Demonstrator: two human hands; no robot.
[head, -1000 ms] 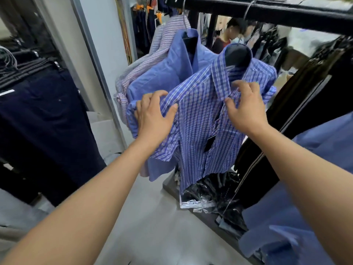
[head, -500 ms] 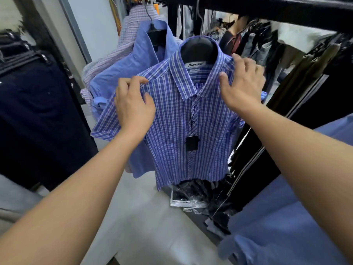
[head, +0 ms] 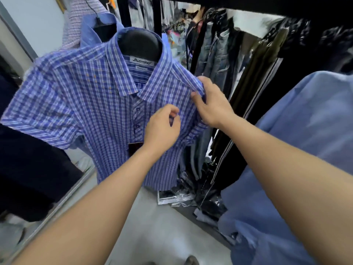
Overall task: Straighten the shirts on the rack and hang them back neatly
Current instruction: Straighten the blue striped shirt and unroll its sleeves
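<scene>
A blue plaid short-sleeved shirt [head: 86, 104] hangs facing me on a black hanger with a neck form [head: 140, 44], under the black rack bar [head: 286, 4]. My right hand [head: 212, 104] pinches the fabric at the shirt's right shoulder seam. Just left of it, my left hand [head: 162, 129] sits on the chest by the button placket, its fingers curled onto the cloth. A dark tag [head: 133, 148] dangles at the shirt's front. Behind it hang a plain blue shirt [head: 89, 33] and a pale striped shirt [head: 80, 18].
Dark trousers and jeans [head: 219, 54] crowd the rack to the right. A light blue shirt [head: 305, 134] hangs close at my right. Navy garments [head: 28, 165] fill the left side. Plastic-wrapped packs [head: 191, 190] lie on the rack's base above the pale floor [head: 162, 236].
The plaid shirt has turned to face me and come closer. My left hand left the left shoulder and crossed to the chest. My right hand slid down from the collar to the right shoulder seam.
</scene>
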